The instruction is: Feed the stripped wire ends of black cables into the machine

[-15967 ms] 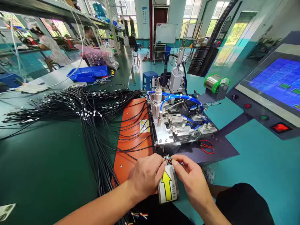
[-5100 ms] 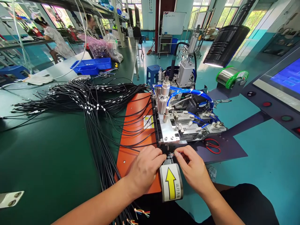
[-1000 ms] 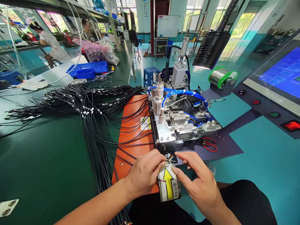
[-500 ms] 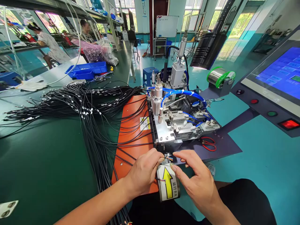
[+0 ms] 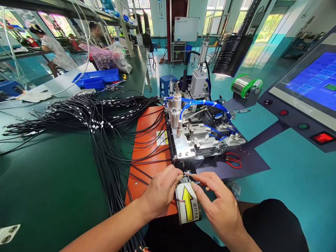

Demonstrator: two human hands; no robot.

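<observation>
My left hand (image 5: 163, 189) pinches a thin black cable between thumb and forefinger, just in front of the metal machine. From that pinch the cable's fine coloured wires (image 5: 188, 174) stick out to the right, over a small metal fixture (image 5: 187, 179). My right hand (image 5: 219, 201) faces it from the other side. Its forefinger tip meets the wire ends, while the thumb stays apart, lower down by the round part with a yellow arrow label (image 5: 188, 204). A second cable end with bare strands (image 5: 181, 201) lies across that label.
Black cables (image 5: 105, 168) spread over the green table (image 5: 52, 178) and an orange plate (image 5: 147, 140). The machine (image 5: 202, 136) stands ahead, with red-handled scissors (image 5: 233, 161), a solder wire spool (image 5: 245, 86) and a control screen (image 5: 315, 82) to the right. Two people sit at the back left.
My right hand has come slightly left and its forefinger has dropped onto the wire ends. The left hand keeps its pinch in almost the same place.
</observation>
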